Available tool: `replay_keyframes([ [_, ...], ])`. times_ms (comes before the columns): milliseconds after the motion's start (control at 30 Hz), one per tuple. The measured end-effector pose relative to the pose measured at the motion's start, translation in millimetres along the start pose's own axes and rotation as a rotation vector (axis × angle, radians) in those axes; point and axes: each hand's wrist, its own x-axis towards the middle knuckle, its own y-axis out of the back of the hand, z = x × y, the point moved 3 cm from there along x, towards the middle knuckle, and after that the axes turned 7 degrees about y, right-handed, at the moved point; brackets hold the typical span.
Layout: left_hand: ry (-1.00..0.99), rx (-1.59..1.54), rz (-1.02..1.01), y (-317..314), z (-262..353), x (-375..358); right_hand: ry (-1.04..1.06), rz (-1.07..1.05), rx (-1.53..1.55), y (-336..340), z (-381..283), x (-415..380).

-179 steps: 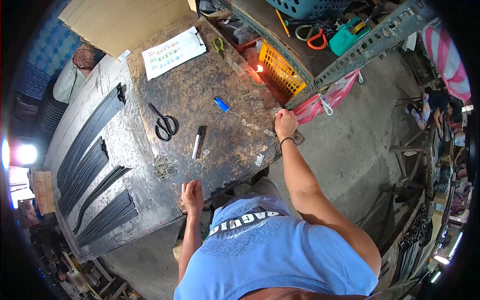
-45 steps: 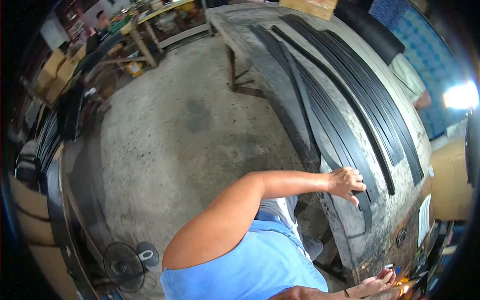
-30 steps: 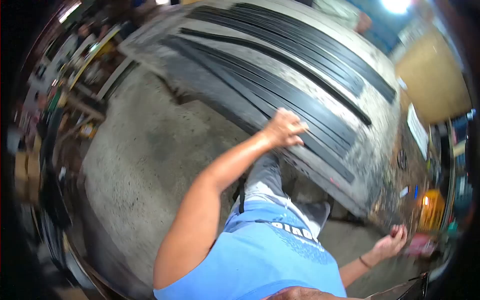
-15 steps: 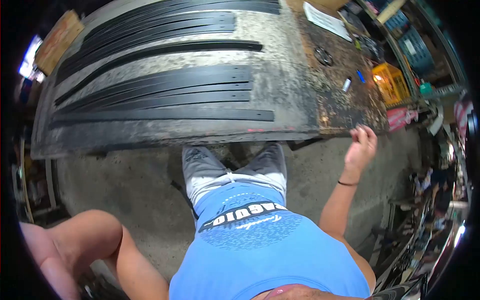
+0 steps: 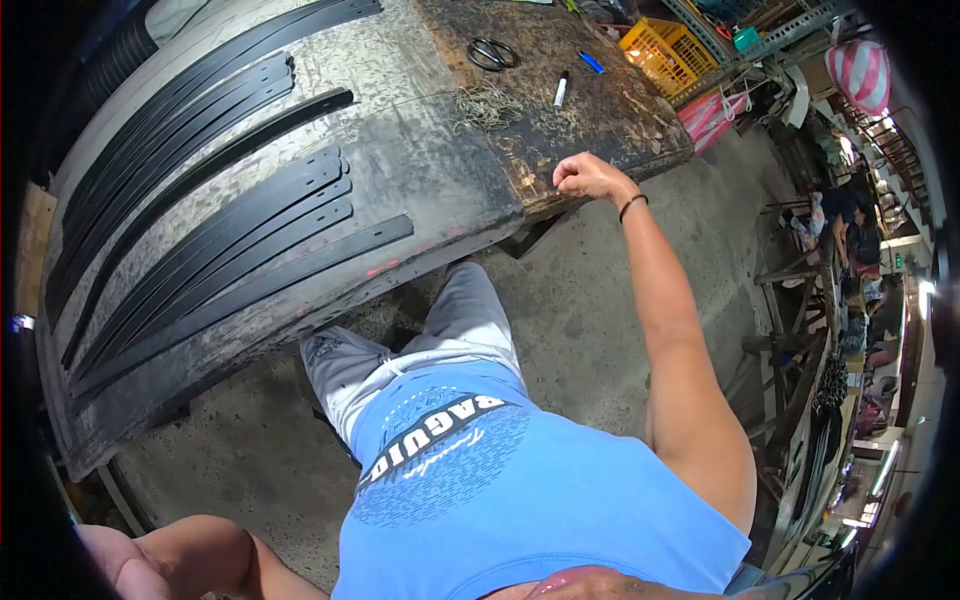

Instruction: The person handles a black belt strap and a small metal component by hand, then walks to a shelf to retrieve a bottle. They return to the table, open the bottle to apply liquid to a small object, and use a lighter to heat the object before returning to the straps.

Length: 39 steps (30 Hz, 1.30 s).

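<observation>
**One marker [image 5: 561, 90], one heap of fine strands [image 5: 487, 107] just beyond a right hand [image 5: 595, 178] at the worktop's [image 5: 610, 125] edge**

The marker and the strands lie on the brown, right-hand part of the worktop, set back from its front edge, the small things nearest the right hand. A low sweep of the knuckles looks the likeliest trouble: it could set the marker rolling, or catch the loose strands and scatter them toward the edge. The scissors [image 5: 490, 54] and blue lighter [image 5: 590, 62], farther back, would be at risk only from a longer, careless reach. On the grey left-hand part, a lone black strip [image 5: 340, 250] lies close to the front edge; a brush of the hip might drag it to the floor. The bundled strips [image 5: 265, 205] behind it could fan apart if nudged.

The right arm [image 5: 685, 320] stretches forward, elbow slightly bent, a dark band [image 5: 632, 207] at the wrist. Its fingers curl inward over the front edge; whether they close on something small, or touch the worktop, cannot be told. The left arm [image 5: 225, 550] bends sharply, well away from the worktop, its left hand [image 5: 115, 560] cut off by the view's dark rim and its fingers impossible to read.
</observation>
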Motion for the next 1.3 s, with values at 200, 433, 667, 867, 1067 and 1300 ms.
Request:
replay_keyframes([
  [200,-0.303,0.168,-0.769,-42,15,14,0.035,-0.106,-0.237,7,-12,17],
  [433,-0.288,0.130,-0.705,-42,17,24,0.036,-0.146,-0.332,9,-12,19],
  [667,-0.268,0.160,-0.751,-47,21,24,0.942,0.772,-0.171,17,-199,-101],
  [867,-0.214,-0.016,-0.327,-95,26,-8,1.817,0.611,-0.482,-13,-343,-260],
  [1067,-0.150,0.099,-0.508,-66,37,12,1.938,0.401,-0.649,-33,-364,-283],
  [1300,-0.137,0.087,-0.667,-54,43,35,1.995,0.329,-0.693,-36,-373,-295],
])
